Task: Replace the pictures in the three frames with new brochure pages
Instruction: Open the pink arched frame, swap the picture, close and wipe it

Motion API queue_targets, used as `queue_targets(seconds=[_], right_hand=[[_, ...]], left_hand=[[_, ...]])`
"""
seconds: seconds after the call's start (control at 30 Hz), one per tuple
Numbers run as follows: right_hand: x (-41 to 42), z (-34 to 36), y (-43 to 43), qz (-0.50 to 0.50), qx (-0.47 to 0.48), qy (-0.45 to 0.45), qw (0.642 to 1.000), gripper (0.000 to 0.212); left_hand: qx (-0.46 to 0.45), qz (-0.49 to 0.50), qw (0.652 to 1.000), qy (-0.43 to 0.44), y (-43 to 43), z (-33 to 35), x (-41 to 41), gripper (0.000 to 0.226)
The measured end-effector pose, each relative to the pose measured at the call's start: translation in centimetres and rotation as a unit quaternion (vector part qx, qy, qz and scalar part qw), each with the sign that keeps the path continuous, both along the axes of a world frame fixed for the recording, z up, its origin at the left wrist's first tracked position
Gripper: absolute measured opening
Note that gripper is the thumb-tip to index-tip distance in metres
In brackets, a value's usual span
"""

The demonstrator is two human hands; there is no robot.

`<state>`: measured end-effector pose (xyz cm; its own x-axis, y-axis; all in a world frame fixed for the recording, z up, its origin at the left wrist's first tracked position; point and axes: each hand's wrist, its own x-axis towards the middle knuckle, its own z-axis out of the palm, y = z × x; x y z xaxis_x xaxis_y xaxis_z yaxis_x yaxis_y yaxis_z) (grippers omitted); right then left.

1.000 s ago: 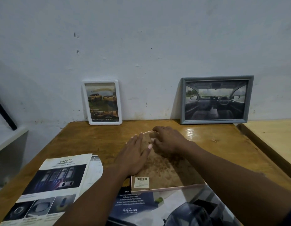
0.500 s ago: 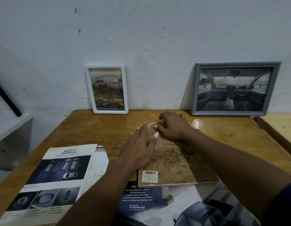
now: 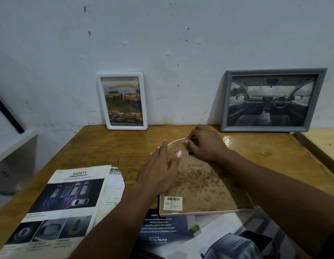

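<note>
A third picture frame (image 3: pixel 203 186) lies face down on the wooden table (image 3: pixel 106 150), its stained brown backing and a barcode sticker upward. My left hand (image 3: pixel 160 169) rests flat on the backing's left side with fingers straight. My right hand (image 3: pixel 205 144) has its fingers curled at the frame's far edge, pinching near a small black tab. A white frame (image 3: pixel 125 101) with a yellow pickup picture and a grey frame (image 3: pixel 271 100) with a car interior picture lean on the wall. Brochure pages (image 3: pixel 67 206) marked SAFETY lie at front left.
Another brochure (image 3: pixel 162 232), dark blue with HILUX TRAVO on it, lies under the face-down frame near the front edge. A second lighter table (image 3: pixel 323 144) adjoins at the right. A white shelf (image 3: pixel 11 146) stands at the left. The wall rises right behind the table.
The view has shifted slightly closer and downward. My right hand's fingers have worked along the frame's far edge; my left hand stays flat on the backing.
</note>
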<state>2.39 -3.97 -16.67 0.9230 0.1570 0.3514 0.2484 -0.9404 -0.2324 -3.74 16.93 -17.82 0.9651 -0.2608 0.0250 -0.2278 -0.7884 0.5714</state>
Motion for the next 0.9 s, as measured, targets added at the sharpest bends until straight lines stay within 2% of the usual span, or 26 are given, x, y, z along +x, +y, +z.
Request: queue_targets(seconds=[0.27,0.43,0.6,0.77,0.9], right_hand=[[-0.6,-0.5,0.2,-0.002,-0.042,-0.026,0.999,0.041],[-0.9,-0.3,0.4,0.014,-0.017,-0.029,0.999,0.037],[-1.5,0.0,1.1,0.01,-0.016,-0.005,1.0,0.048],[-1.5,0.0,1.3,0.02,-0.062,-0.014,0.998,0.037],[-0.8,0.4,1.3,0.027,-0.031,0.014,0.999,0.036]], left_hand=[[0.006,0.002,1.0,0.004,-0.1,0.2,-0.1,0.084],[0.006,0.004,1.0,0.005,-0.1,0.3,-0.1,0.085],[0.008,0.006,1.0,0.006,-0.1,0.3,-0.1,0.086],[0.004,0.008,1.0,0.009,-0.1,0.1,0.0,0.087],[0.008,0.008,1.0,0.008,-0.1,0.2,-0.1,0.086]])
